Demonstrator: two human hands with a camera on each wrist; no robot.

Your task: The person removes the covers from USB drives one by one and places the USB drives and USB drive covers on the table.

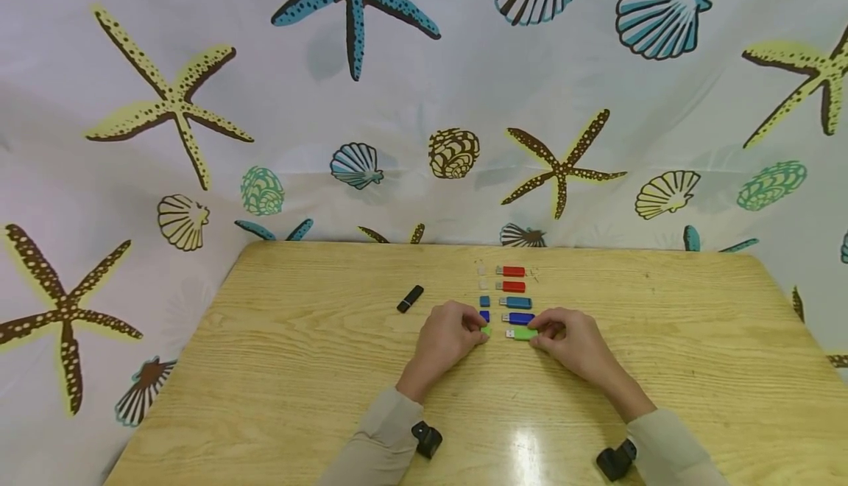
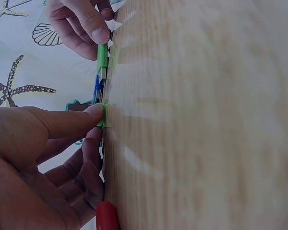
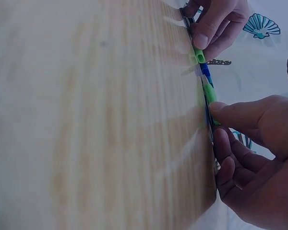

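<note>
My left hand [image 1: 445, 336] pinches a small green cap [image 2: 103, 115] between thumb and fingers, low at the wooden table. To its right, my right hand [image 1: 578, 342] pinches the back end of a green USB flash drive [image 1: 520, 334], whose bare metal plug points left toward the cap. A gap separates cap and drive. Just beyond lie a dark blue flash drive [image 1: 518, 318] and its blue cap [image 1: 485, 315], partly behind the left fingers. Farther back are a lighter blue drive [image 1: 517, 302] with its cap [image 1: 485, 301] and two red drives [image 1: 511, 287].
Two clear caps [image 1: 482, 286] lie left of the red drives. A capped black flash drive [image 1: 410, 299] lies at an angle to the left. The wooden table [image 1: 298, 353] ends at a patterned curtain [image 1: 411, 103]. A red rounded object [image 2: 107, 216] shows low in the left wrist view.
</note>
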